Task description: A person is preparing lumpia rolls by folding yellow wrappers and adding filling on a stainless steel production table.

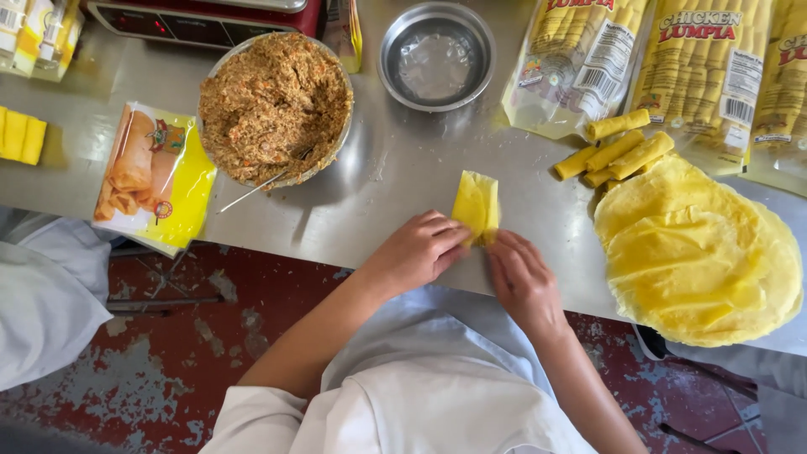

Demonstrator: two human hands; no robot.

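Note:
A yellow wrapper, partly folded into a narrow shape, lies on the steel table near its front edge. My left hand pinches its lower left side with curled fingers. My right hand presses the lower right corner with its fingertips. A metal bowl of brown minced filling with a spoon handle sticking out stands to the left. A stack of round yellow wrappers lies at the right, with several finished rolls just beyond it.
An empty steel bowl sits at the back centre. Clear bags of packed rolls lie at the back right. A yellow printed pouch lies at the left. A red scale stands behind. Another person's white sleeve is at far left.

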